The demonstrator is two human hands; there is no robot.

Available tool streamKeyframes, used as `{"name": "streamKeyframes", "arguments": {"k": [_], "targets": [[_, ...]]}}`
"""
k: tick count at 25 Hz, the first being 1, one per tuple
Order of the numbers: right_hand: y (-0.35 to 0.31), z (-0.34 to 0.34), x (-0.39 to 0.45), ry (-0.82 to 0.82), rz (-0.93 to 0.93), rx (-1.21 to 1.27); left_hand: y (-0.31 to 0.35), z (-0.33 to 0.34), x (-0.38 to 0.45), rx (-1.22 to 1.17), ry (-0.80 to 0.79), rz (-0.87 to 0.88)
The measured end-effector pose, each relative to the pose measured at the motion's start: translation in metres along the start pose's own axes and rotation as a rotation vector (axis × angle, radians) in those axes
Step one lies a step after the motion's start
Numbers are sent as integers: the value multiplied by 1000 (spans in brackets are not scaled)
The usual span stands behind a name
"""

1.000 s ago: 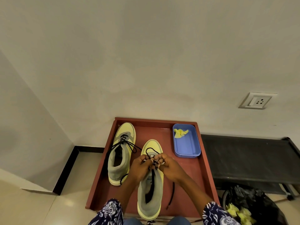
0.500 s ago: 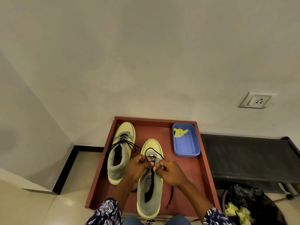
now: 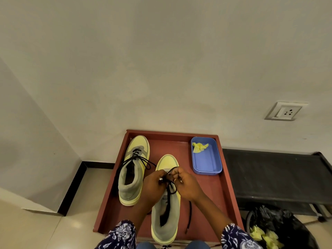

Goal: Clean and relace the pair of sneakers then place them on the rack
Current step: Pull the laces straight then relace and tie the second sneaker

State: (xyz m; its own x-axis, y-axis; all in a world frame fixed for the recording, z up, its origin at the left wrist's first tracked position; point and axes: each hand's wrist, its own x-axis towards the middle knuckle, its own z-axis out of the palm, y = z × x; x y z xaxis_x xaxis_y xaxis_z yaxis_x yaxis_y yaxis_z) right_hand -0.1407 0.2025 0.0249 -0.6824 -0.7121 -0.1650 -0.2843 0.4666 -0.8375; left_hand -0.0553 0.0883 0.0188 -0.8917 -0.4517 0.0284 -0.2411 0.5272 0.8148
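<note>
Two yellow-and-grey sneakers stand on a reddish-brown tray (image 3: 222, 194). The left sneaker (image 3: 133, 169) is laced with a black lace and stands apart from my hands. The right sneaker (image 3: 166, 212) lies toe-away in front of me. My left hand (image 3: 154, 186) and my right hand (image 3: 187, 185) meet over its eyelets, each pinching the black lace (image 3: 169, 184). A loose lace end (image 3: 189, 218) trails on the tray to the right of the shoe. Its eyelets are hidden by my fingers.
A blue plastic tub (image 3: 206, 162) with a crumpled yellow cloth (image 3: 199, 147) sits at the tray's back right. A low black rack (image 3: 273, 177) stands to the right, against the wall. A black bag (image 3: 280, 229) with yellow scraps lies at lower right. The wall holds a socket (image 3: 286, 111).
Both hands have shifted slightly on the lace over the right sneaker, and the lace loop at the toe has drawn smaller. The left sneaker and the tub have not moved.
</note>
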Motion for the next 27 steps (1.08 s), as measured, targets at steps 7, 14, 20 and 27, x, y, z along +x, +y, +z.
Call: {"name": "streamKeyframes", "arguments": {"k": [7,14,20,27], "targets": [[0,0,12,-168,33,-75,-9,9,-3,80,119,163],[-3,-3,15,-182,58,-81,-15,13,-4,22,159,98],[-21,-11,14,-199,98,-52,-27,18,-8,-184,113,-87],[-27,-22,4,-165,61,-342,-24,17,-8,-265,63,-143]]}}
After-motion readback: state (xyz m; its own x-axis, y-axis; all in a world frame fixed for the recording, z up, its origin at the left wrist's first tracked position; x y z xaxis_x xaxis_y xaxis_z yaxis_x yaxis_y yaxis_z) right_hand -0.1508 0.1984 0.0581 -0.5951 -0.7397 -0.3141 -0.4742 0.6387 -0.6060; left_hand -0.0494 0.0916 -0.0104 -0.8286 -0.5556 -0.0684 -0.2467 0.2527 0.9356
